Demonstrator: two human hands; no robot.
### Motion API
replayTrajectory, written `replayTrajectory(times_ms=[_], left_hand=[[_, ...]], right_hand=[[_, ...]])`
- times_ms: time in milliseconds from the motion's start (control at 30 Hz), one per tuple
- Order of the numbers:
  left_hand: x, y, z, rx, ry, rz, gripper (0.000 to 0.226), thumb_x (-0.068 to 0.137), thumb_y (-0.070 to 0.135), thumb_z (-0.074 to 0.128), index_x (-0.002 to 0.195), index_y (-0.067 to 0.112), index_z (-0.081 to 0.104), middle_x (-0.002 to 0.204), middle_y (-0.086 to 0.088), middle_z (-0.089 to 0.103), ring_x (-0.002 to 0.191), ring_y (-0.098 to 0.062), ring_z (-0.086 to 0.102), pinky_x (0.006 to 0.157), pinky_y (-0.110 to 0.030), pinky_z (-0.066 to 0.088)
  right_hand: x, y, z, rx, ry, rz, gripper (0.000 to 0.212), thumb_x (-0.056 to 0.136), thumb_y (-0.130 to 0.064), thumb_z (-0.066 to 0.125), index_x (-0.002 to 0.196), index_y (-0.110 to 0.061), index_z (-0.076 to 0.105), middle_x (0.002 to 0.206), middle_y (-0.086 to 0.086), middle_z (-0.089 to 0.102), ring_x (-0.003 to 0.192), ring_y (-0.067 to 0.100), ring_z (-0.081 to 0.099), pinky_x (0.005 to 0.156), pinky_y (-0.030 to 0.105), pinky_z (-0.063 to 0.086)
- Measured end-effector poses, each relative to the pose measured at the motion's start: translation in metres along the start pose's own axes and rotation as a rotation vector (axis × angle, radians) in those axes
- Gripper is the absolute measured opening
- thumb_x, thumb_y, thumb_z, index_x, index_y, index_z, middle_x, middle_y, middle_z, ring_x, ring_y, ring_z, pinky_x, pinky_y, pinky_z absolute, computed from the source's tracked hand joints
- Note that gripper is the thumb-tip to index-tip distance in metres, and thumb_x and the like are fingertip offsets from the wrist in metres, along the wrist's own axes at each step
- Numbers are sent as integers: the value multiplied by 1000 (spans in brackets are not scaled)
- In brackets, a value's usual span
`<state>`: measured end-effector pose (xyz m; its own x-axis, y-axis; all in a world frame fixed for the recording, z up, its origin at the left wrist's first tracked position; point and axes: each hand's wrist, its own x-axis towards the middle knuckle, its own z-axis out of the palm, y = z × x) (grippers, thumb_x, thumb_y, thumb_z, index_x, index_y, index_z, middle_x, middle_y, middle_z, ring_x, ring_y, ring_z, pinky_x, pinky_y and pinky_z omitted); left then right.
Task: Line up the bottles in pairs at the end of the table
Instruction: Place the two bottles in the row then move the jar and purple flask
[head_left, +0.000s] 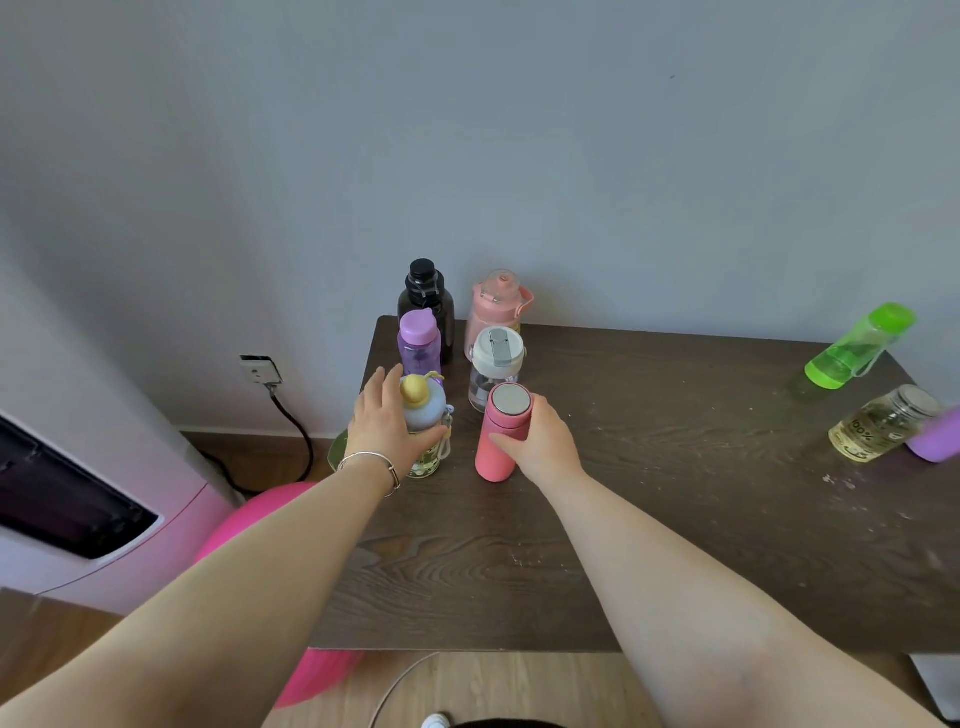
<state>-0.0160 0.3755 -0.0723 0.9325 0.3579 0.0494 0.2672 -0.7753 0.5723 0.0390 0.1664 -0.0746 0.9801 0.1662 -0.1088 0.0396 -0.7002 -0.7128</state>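
At the table's left end bottles stand in two columns. A black bottle (427, 301) and a pale pink jug (496, 306) are at the back by the wall. In front of them stand a purple bottle (419, 343) and a clear bottle with a white lid (496, 366). Nearest me, my left hand (384, 423) wraps a clear bottle with a yellow knob cap (423, 410), and my right hand (537, 441) grips a pink flask with a steel top (501, 431). Both stand upright on the table.
On the dark wooden table (649, 467), at the far right, stand a green bottle (860, 345), a clear glass jar with "100%" print (878, 423) and a purple bottle (937, 436) cut by the frame edge. A wall socket with a cable (262, 371) and a pink ball (270, 512) are left of the table.
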Motion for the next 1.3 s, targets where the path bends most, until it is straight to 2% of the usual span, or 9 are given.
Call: replayTrajectory(times_ms=[167, 233, 333, 467, 667, 833, 933, 1133, 1300], left_hand=[[-3, 11, -6, 401, 90, 224, 88, 81, 62, 59, 149, 14, 29, 159, -17, 18, 147, -35, 16, 118, -53, 19], [-3, 20, -6, 516, 77, 290, 85, 83, 62, 54, 149, 14, 30, 160, -17, 14, 148, -36, 12, 119, -54, 13], [-5, 44, -2, 590, 53, 350, 88, 85, 65, 50, 153, 15, 22, 162, -16, 7, 150, -33, 4, 121, -51, 6], [-10, 92, 12, 569, 73, 449, 90, 81, 60, 60, 150, 11, 29, 160, -18, 17, 149, -35, 13, 120, -51, 15], [-28, 176, 60, 640, -31, 471, 91, 87, 62, 49, 154, 16, 10, 163, -13, 3, 150, -30, -2, 122, -47, 5], [-49, 247, 117, 676, -190, 414, 91, 89, 61, 48, 155, 16, 3, 163, -11, 2, 150, -29, 1, 121, -47, 9], [-59, 290, 149, 689, -221, 435, 91, 89, 61, 48, 154, 16, 4, 163, -9, 5, 150, -29, 2, 121, -47, 11], [-76, 363, 197, 721, -246, 487, 92, 87, 61, 50, 154, 17, 5, 162, -8, 7, 150, -29, 3, 121, -47, 11], [-78, 399, 220, 739, -281, 525, 93, 87, 62, 50, 154, 17, 4, 162, -9, 6, 150, -28, 1, 121, -47, 10]], right_hand=[[-4, 16, -22, -389, -82, -93, 84, 82, -39, 76, 148, -14, 31, 150, 9, 41, 137, 29, 40, 107, 42, 42], [-6, 27, -36, -567, -61, -163, 80, 87, -40, 70, 149, -10, 29, 152, 11, 39, 141, 30, 34, 115, 42, 34], [-8, 43, -62, -683, -17, -202, 75, 91, -41, 64, 149, -10, 29, 153, 10, 38, 146, 28, 27, 120, 43, 23], [-11, 67, -102, -682, 47, -183, 72, 94, -42, 60, 151, -11, 28, 155, 7, 36, 148, 27, 23, 121, 43, 19], [-28, 129, -178, -664, 111, -130, 72, 95, -43, 58, 151, -11, 26, 156, 6, 35, 149, 26, 21, 122, 44, 16], [-51, 200, -256, -676, 151, -50, 72, 94, -44, 58, 151, -12, 26, 156, 6, 35, 149, 26, 22, 122, 43, 16], [-63, 241, -299, -683, 177, -12, 73, 94, -44, 59, 151, -12, 27, 155, 6, 35, 148, 26, 23, 121, 44, 18], [-79, 299, -364, -683, 255, 26, 72, 89, -44, 65, 146, -10, 36, 145, 8, 47, 136, 27, 40, 114, 41, 30], [-82, 328, -395, -639, 317, 81, 67, 85, -43, 70, 139, -11, 44, 133, 8, 54, 125, 29, 48, 111, 45, 35]])
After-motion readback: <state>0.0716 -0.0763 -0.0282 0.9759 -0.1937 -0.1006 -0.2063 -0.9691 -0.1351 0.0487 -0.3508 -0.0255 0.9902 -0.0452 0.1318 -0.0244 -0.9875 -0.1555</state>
